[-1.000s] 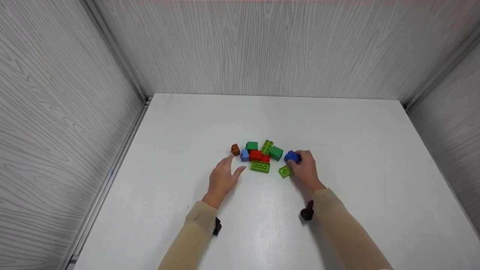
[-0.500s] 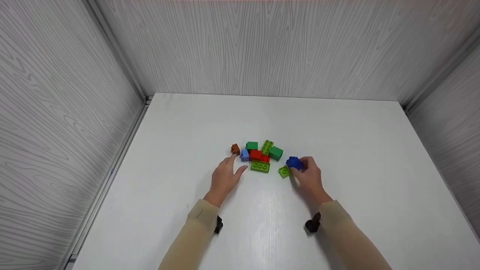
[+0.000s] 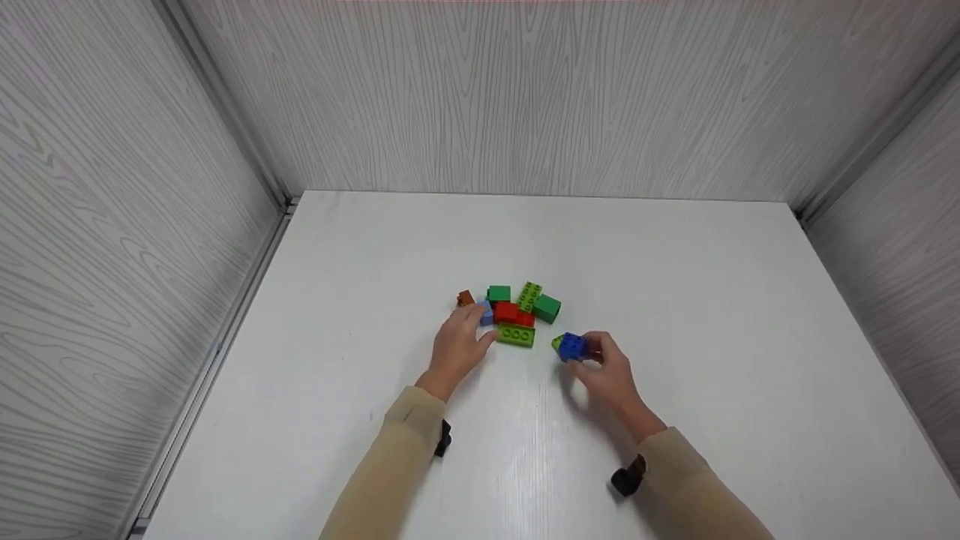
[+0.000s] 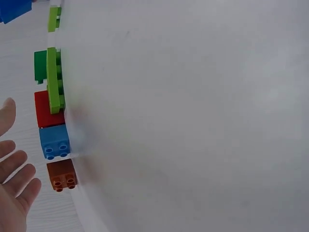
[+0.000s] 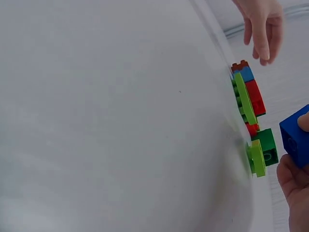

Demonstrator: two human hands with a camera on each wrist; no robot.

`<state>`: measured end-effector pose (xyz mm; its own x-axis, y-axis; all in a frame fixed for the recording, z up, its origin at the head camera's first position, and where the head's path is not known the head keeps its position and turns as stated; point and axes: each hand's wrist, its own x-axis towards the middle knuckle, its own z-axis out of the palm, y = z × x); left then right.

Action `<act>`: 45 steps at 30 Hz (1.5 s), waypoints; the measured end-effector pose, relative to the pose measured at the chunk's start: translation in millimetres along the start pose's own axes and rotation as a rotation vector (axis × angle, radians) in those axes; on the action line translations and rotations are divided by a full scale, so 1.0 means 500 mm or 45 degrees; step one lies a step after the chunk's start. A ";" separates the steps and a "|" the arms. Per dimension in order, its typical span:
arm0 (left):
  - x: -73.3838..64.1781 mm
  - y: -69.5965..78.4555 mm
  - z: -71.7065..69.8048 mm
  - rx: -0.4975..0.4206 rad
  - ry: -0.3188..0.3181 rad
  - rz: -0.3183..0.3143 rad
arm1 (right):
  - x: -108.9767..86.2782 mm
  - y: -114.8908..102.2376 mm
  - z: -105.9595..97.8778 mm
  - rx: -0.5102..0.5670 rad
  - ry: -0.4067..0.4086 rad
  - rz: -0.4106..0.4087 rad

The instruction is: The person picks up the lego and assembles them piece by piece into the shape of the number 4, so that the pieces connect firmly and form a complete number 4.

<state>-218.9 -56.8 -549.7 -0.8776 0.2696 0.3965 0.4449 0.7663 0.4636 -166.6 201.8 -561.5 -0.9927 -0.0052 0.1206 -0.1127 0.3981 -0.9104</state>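
My right hand pinches a dark blue toy building brick between thumb and fingers, raised off the table with its studs facing the head camera. Part of a small lime brick shows behind it. In the right wrist view the blue brick appears apart from the other bricks. My left hand hovers by the near left side of the pile, fingers relaxed and holding nothing. Nearest to it are a light blue brick and a brown brick; the left wrist view shows a gap to both.
Close together lie a red brick, a long lime brick, another lime brick and two green bricks, one at the back and one on the right. Panels enclose the white table.
My right hand has lifted the dark blue brick, turned it studs up and brought it nearer to me, over by the small lime brick. My left hand has shifted slightly right.
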 end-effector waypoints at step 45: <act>0.089 0.000 0.031 0.262 -0.216 0.257 | -0.072 0.020 0.060 -0.156 -0.348 0.016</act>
<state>-260.8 -35.7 -544.2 -0.8003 0.5079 0.3186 0.5825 0.7846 0.2125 -133.4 178.4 -586.7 -0.9708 -0.2395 -0.0162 -0.1109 0.5071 -0.8547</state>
